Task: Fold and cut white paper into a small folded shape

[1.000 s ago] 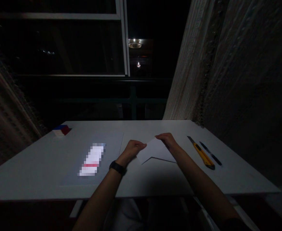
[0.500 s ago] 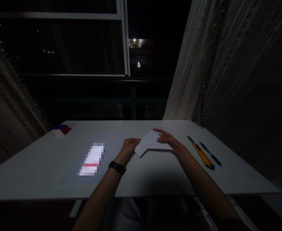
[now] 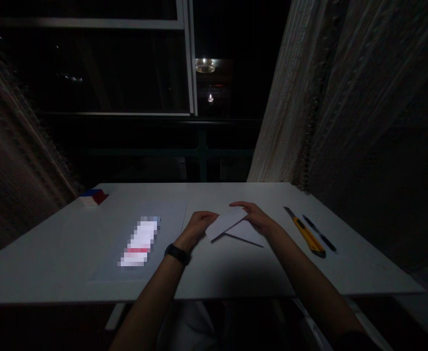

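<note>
A folded sheet of white paper (image 3: 232, 226) lies in the middle of the white table (image 3: 236, 268), one flap raised. My left hand (image 3: 196, 226), with a dark watch on its wrist, pinches the flap's left end. My right hand (image 3: 255, 217) grips the paper's upper right edge with curled fingers. Both hands are closed on the paper, just above the tabletop.
A yellow utility knife (image 3: 306, 234) and a dark pen (image 3: 320, 233) lie to the right of my hands. A lit phone screen (image 3: 141, 241) rests on a grey sheet at left. A coloured cube (image 3: 92, 196) sits at the far left corner. Curtains hang on both sides of a dark window.
The paper has been folded and turned between my hands: from a wide flat shape to a narrower piece with one flap lifted. Both hands stayed near the table's middle.
</note>
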Demonstrator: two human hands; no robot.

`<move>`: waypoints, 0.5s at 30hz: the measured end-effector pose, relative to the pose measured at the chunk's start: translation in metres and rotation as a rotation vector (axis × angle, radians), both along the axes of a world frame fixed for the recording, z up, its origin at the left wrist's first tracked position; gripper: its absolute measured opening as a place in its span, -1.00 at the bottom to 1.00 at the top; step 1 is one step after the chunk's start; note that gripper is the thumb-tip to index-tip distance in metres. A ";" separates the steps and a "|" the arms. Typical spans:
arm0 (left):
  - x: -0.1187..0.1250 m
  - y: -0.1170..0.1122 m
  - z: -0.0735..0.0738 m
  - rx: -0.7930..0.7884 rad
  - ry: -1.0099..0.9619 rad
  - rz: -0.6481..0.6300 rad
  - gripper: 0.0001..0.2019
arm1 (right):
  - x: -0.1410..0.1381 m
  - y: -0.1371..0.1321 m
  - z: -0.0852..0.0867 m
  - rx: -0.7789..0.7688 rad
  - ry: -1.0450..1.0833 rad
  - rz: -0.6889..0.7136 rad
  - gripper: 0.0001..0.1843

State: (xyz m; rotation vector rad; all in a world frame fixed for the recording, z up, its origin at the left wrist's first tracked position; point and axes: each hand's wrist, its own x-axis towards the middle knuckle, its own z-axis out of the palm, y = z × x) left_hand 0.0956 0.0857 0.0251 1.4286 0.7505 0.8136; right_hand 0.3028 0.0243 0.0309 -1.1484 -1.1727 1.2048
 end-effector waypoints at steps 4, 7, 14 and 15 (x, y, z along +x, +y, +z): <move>0.001 0.001 0.002 -0.058 0.017 0.010 -0.45 | 0.000 0.006 -0.007 0.011 -0.019 -0.137 -0.72; 0.000 0.001 0.007 -0.162 -0.032 0.051 -0.36 | 0.002 0.008 -0.011 -0.024 -0.026 -0.197 -0.73; -0.002 0.000 0.005 -0.157 -0.136 0.022 -0.53 | 0.008 0.010 -0.016 -0.050 -0.019 -0.218 -0.65; -0.001 0.000 0.003 -0.123 -0.105 0.035 -0.57 | 0.008 0.010 -0.016 -0.052 -0.002 -0.202 -0.65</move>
